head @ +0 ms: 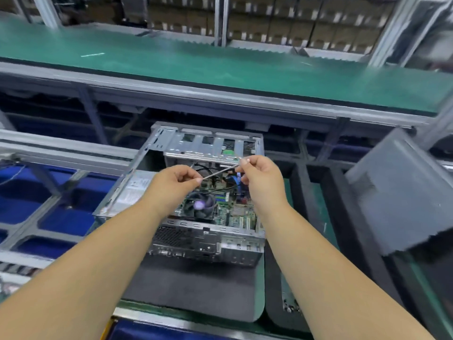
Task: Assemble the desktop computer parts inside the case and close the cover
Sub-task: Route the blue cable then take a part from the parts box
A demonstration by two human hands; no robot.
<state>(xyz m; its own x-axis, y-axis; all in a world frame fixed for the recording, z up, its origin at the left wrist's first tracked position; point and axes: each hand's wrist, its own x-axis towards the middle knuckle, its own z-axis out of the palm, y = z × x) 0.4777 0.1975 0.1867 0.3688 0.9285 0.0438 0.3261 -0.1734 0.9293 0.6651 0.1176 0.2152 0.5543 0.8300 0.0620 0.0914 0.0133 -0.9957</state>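
Both hands up over the open computer case (206, 192), which sits on a dark foam pad (196, 290) on the bench. Left hand (175, 180) and right hand (257, 174) each pinch one end of a thin grey strip (219, 171), possibly a cable tie; motion blur makes it hard to say. CPU fan (199, 204) and motherboard (232, 209) visible inside. Dark case cover (402, 192) leans to the right. Green conveyor belt (220, 62) behind.

both hands (176, 179) (257, 171) pinch thin strip (220, 171) above open case (208, 192).
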